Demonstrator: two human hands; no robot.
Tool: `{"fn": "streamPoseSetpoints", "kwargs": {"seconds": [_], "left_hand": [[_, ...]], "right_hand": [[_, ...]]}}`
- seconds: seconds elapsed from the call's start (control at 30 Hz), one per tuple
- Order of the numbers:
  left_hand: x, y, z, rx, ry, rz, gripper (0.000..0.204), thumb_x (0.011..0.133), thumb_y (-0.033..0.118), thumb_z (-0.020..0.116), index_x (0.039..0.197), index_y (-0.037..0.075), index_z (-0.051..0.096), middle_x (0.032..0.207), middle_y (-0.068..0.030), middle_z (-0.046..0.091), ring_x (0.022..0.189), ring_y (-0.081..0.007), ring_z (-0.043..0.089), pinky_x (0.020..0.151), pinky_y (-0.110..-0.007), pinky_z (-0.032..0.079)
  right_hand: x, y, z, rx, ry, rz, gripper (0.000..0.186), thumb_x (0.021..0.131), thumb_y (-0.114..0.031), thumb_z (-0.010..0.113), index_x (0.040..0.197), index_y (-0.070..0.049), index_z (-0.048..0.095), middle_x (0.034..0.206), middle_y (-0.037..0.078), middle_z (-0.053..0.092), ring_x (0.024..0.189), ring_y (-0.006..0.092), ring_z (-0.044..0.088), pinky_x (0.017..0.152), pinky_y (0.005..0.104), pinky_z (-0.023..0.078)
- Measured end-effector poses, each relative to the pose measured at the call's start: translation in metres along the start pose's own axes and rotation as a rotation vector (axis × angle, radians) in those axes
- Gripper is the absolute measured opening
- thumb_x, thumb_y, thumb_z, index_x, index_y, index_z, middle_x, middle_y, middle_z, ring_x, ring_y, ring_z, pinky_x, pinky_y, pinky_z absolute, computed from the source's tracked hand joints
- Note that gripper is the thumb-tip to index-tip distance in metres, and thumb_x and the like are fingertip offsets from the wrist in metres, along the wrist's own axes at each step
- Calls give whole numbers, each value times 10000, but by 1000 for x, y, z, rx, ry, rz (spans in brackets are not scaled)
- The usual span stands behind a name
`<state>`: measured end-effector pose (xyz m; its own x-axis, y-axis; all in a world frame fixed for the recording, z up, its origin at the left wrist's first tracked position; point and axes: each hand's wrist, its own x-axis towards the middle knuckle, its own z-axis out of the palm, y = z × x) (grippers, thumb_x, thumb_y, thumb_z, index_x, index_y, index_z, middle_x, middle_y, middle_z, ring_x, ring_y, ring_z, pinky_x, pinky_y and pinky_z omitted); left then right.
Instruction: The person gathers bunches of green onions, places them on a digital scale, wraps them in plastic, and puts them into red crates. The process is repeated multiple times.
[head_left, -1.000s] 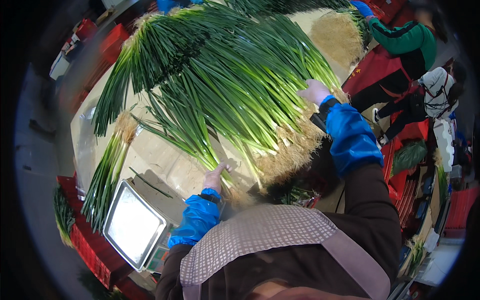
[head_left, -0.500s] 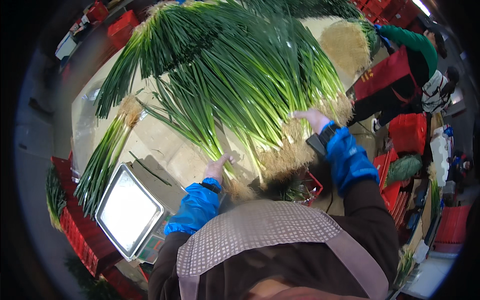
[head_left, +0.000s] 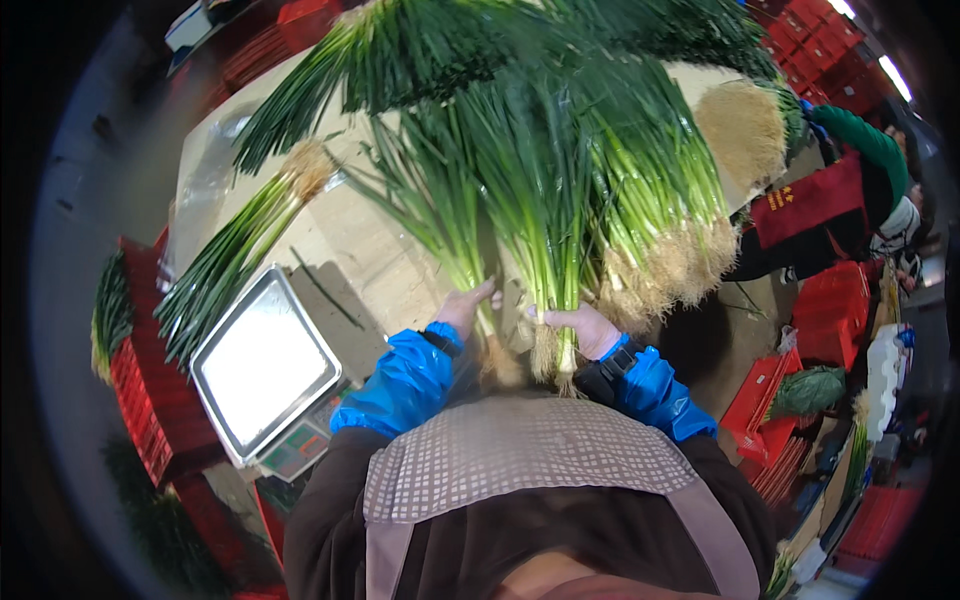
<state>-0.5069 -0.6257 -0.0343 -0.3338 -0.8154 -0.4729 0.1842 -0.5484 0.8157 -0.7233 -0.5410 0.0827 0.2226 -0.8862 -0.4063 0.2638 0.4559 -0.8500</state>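
At tabletop's near edge, just ahead of wearer's chest, 2 bunches of long green onions lie root ends toward wearer, leaves pointing away. L bunch [head_left: 458,235] = thin clump, leaves fanning up & to L; L hand [head_left: 463,308] is closed round its pale lower stalks, roots sticking out below. R bunch [head_left: 540,250] lies just beside it; R hand [head_left: 588,328] grips its white stalks a bit above the roots, thumb side toward L hand. Hands are near each other but apart, w/ a small gap of table btwn.

Just R of the R bunch: bigger row of onions [head_left: 655,210], tan roots massed at near end. Beyond, dark-green heap [head_left: 430,60] covers table's far part. L of hands, bare table [head_left: 365,250] shows, w/ one loose leaf [head_left: 325,290] nr the scale [head_left: 265,365], whose shiny pan holds nothing visible. Another bunch [head_left: 240,250] lies past scale, roots up-R, leaves over table's L edge.

Far R: round root-end bundle [head_left: 742,138], & co-worker's green sleeve [head_left: 865,140] by it. Red crates [head_left: 165,405] stand L of table; more red crates [head_left: 815,45] stacked upper R.
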Motion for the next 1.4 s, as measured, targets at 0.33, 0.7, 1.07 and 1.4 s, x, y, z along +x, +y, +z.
{"fn": "streamPoseSetpoints", "kwargs": {"seconds": [0.33,0.7,1.07,1.4], "left_hand": [[-43,21,22,-56,-199,-186,421,878,310,683,1131,-23,633,1011,-109,673,869,-196,618,831,-344,475],[-60,23,13,-82,-122,-149,342,844,253,711,1042,-23,677,941,-88,683,859,-179,615,799,-326,468],[-61,39,32,459,-189,70,864,897,665,398,1364,-61,419,1336,-215,510,1241,-285,472,1056,-347,339],[-66,132,50,275,-380,75,835,918,661,403,1348,-54,446,1271,-185,572,1152,-243,542,1018,-324,392]], "right_hand": [[24,36,15,-409,-147,219,472,852,-356,662,1133,23,625,1013,84,664,935,160,591,871,306,452],[38,64,26,-202,231,55,478,887,-375,663,1126,33,597,1043,83,642,961,153,563,876,288,427],[45,61,32,-281,38,182,841,875,-629,533,1328,75,456,1299,177,533,1218,219,471,1043,327,349],[15,-28,42,135,-145,365,275,885,-139,636,1092,40,612,924,131,684,775,218,676,679,336,564]]}}
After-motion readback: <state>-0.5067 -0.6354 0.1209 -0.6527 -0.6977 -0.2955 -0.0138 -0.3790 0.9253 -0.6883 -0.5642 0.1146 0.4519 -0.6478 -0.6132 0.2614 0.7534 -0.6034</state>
